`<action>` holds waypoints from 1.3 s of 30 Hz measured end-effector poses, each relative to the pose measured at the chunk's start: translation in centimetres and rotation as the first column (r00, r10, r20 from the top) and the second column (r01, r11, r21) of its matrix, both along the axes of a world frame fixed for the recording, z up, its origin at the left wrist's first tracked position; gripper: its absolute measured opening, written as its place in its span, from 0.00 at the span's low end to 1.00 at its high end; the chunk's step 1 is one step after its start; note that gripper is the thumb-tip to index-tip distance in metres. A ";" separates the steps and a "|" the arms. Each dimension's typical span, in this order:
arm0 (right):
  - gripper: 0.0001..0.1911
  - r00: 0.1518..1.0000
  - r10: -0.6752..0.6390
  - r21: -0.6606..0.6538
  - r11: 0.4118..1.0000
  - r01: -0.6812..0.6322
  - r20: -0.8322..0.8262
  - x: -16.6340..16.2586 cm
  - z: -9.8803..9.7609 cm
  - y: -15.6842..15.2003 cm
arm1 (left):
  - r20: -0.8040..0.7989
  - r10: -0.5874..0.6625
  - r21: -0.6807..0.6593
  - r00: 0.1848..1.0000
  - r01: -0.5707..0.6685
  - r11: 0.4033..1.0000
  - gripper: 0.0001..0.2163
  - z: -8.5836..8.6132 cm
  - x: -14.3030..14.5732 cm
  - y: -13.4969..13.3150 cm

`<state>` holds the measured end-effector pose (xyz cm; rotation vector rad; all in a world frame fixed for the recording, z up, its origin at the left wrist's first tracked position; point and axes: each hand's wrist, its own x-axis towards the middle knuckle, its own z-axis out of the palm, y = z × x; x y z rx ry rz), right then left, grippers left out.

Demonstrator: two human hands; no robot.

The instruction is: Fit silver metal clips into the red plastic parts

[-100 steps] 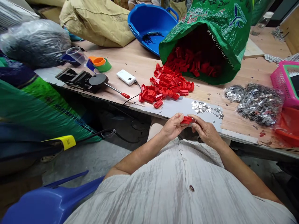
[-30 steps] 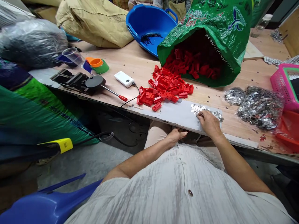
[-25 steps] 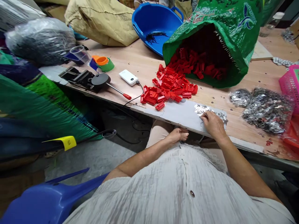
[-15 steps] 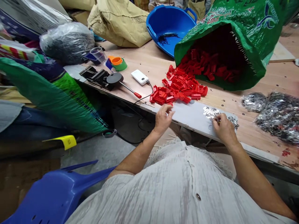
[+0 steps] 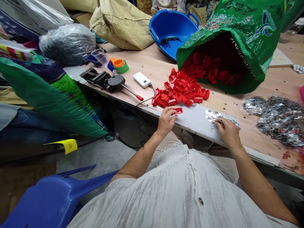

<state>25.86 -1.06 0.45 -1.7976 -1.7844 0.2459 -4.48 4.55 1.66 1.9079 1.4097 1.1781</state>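
My left hand (image 5: 166, 120) is closed at the table's front edge. Between its fingertips it pinches a small red plastic housing (image 5: 177, 110), whose hollow side faces up. A heap of similar red housings (image 5: 180, 88) lies just beyond it. My right hand (image 5: 229, 131) is closed around a thin, dark, slender tool (image 5: 222, 123), mostly hidden by the fingers, so its kind is unclear. The fingertips are beside a small pile of flat shiny metal pieces (image 5: 212, 115). Both hands are above a grey-white board (image 5: 192, 117) along the table edge.
A green sack (image 5: 256, 63) spills red housings onto the table. Behind stands a blue basin (image 5: 171, 27) with thin black pieces. Left of the heap lie a white power bank (image 5: 142, 79) with a cable and a lever press (image 5: 111, 80). Plastic-wrapped metal parts (image 5: 282, 120) lie at right.
A red housing now shows plainly in my left fingertips, where none was clear before. My right hand stays by the metal pieces. The view has shifted slightly.
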 end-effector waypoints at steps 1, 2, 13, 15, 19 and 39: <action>0.10 1.000 -0.007 0.003 1.000 0.007 0.000 0.0 -0.1 0.0 | 0.028 -0.024 -0.014 0.999 0.024 1.000 0.05 0.6 0.4 -0.4; 0.10 1.000 -0.016 0.005 1.000 0.016 0.004 0.0 -0.1 0.0 | 0.063 -0.045 -0.035 0.997 0.047 0.998 0.06 1.2 0.8 -0.8; 0.09 0.998 -0.009 -0.071 0.997 0.005 -0.060 0.8 -0.1 0.2 | 0.726 -0.008 -0.356 0.687 0.385 0.852 0.19 3.2 4.3 -3.4; 0.09 0.996 -0.037 -0.091 0.995 0.029 -0.087 1.0 0.1 0.2 | 0.809 0.032 -0.408 0.587 0.523 0.748 0.19 3.3 4.5 -3.6; 0.09 0.989 -0.078 -0.108 0.992 0.064 -0.125 0.9 0.3 0.1 | 0.893 0.157 -0.437 0.422 0.726 0.530 0.20 3.3 4.8 -3.9; 0.11 0.986 -0.078 -0.071 0.995 0.068 -0.150 1.3 0.6 0.2 | 0.899 0.263 -0.431 0.349 0.811 0.396 0.15 1.9 6.2 -4.6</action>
